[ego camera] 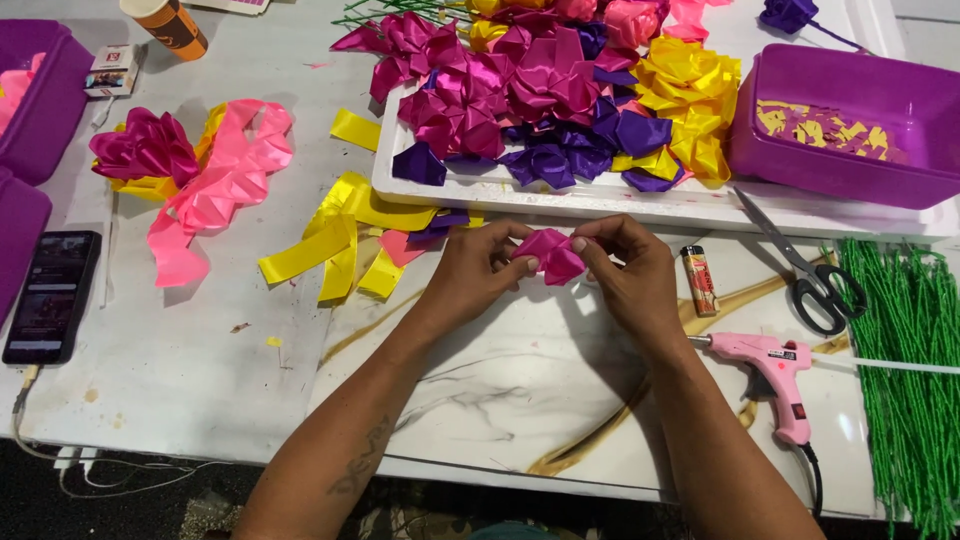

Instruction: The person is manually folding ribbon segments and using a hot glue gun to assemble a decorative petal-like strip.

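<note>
From the head camera we see our left hand (478, 268) and right hand (628, 268) pinched shut on a magenta ribbon piece (550, 255) above the marble board (480, 390); it looks only partly folded; many folded petals (520, 100) already fill the white tray (600, 200); loose yellow strips (340, 245) lie unfolded; the glue gun (775, 365) lies untouched.

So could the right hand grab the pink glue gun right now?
Probably not straight away: the right hand and left hand both pinch the magenta ribbon piece. Otherwise the path to the glue gun looks free.
</note>
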